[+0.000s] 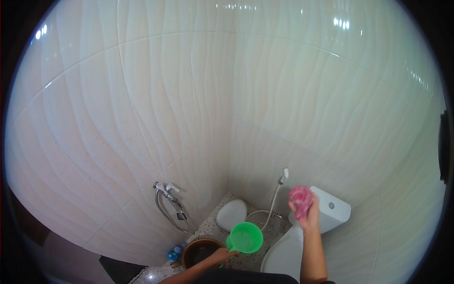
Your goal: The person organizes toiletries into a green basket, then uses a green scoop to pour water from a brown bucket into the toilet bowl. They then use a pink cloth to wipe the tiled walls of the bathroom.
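My left hand (224, 256) is closed round the handle of a green plastic water dipper (247, 238). The dipper's round bowl faces up, near the brown bucket (186, 252), which my left forearm partly covers. My right hand (309, 216) is raised beside the toilet cistern (333, 208) and grips a pink mesh bath sponge (301, 198). White patches that look like suds show on the sponge. The white toilet (283, 251) lies below, partly hidden by my right forearm.
A white rounded object (231, 215) stands in the corner. A white bidet sprayer (283, 176) hangs on the tiled wall, its hose looping down. At left are a chrome tap (166, 188) with a hose and small blue bottles (173, 254) beside the bucket.
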Available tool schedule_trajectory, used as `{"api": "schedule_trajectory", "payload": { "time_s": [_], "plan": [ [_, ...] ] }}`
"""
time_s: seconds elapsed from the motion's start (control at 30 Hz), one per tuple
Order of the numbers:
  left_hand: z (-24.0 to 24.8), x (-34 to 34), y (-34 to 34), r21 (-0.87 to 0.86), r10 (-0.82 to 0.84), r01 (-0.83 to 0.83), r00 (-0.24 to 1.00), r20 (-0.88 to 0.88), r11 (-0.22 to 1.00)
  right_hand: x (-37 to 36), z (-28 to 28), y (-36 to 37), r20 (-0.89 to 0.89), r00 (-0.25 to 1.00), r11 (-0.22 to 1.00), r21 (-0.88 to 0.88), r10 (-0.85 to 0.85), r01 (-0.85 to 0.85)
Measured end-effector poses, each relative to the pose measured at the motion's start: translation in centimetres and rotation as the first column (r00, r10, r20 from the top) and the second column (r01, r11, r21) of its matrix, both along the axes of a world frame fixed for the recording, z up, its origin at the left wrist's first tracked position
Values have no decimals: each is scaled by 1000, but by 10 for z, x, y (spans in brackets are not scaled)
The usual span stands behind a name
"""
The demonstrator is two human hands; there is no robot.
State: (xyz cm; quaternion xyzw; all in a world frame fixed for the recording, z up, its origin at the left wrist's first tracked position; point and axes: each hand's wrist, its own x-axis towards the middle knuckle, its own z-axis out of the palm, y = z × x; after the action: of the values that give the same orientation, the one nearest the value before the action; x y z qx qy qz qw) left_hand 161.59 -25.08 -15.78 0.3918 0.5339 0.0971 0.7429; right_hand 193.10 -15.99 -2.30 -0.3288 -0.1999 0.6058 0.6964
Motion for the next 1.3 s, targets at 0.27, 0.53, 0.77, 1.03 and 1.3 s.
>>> {"api": "schedule_trajectory", "payload": {
  "time_s": [0.27, 0.53, 0.77, 1.03, 1.3],
  "plan": [
    [6, -33, 24, -29, 241, -240, 970, 18, 970, 57, 108, 116, 130, 986, 955, 290, -104, 62],
    [-11, -48, 30, 136, 480, -466, 871, -106, 874, 76, 277, 224, 410, 187, 450, 815, -893, 364],
    [-98, -32, 54, 607, 456, -193, 833, -313, 771, 82, 257, 393, 182, -652, 261, 965, -736, -26],
    [31, 47, 128, -42, 778, -779, 627, -31, 626, -29, 278, 496, -49, -462, 247, 792, -886, -558],
    [26, 74, 143, 10, 841, -842, 539, -44, 540, -70, 255, 545, -24, -200, 132, 673, -979, -727]
  ]
}}
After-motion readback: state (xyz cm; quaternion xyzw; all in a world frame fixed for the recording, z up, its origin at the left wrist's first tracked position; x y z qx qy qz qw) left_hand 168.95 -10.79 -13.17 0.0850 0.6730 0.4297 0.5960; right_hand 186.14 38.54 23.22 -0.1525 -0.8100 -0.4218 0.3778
